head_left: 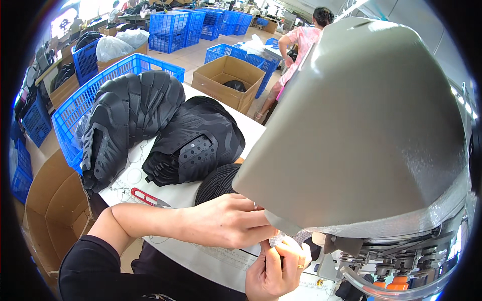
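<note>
No words, numbers or signs could be read. Fine ruler-like printed marks (226,255) ran along the near part of the white surface (176,192) and near the red snips (153,202), too small to decipher.

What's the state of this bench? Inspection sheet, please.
Surface: white table, scattered with loose thread.
Job's things: grey mesh scrap, mostly hidden, below the sewing machine.
Clutter: red-handled snips; two bulky black pads; black coil.
Grippers: bare hands; right hand pinches the scrap; left hand meets it, grip partly hidden.
Cables: nothing seen.
Surroundings: blue crate and cardboard box beyond the table; person in pink behind.
</note>
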Action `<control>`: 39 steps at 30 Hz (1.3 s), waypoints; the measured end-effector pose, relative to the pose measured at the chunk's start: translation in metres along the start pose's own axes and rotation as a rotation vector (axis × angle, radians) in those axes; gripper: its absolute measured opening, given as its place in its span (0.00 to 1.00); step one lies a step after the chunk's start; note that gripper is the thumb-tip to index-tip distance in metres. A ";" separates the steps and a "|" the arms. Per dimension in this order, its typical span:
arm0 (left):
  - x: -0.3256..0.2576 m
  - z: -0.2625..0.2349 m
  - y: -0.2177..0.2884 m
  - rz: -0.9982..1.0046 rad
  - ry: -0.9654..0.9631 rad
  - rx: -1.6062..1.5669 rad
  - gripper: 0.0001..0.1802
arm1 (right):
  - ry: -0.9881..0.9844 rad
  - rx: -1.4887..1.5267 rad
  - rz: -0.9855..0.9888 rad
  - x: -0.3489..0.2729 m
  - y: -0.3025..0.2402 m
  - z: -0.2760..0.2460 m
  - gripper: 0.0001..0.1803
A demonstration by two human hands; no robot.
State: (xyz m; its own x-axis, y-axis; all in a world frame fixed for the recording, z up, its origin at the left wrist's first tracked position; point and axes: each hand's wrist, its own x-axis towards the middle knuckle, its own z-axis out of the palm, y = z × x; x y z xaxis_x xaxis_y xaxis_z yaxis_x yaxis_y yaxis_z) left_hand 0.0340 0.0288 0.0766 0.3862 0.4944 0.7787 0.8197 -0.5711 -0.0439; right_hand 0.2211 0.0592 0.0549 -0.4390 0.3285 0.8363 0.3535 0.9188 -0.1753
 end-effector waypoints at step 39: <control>-0.001 -0.006 -0.003 -0.029 -0.046 -0.062 0.16 | -0.061 -0.050 0.092 0.005 -0.018 -0.002 0.13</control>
State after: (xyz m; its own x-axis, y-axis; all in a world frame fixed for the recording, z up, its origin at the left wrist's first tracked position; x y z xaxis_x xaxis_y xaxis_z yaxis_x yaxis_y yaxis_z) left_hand 0.0287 0.0262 0.0798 0.3828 0.5405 0.7492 0.8039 -0.5945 0.0181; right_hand 0.2141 0.0439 0.0632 -0.4516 0.4249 0.7846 0.4345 0.8728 -0.2226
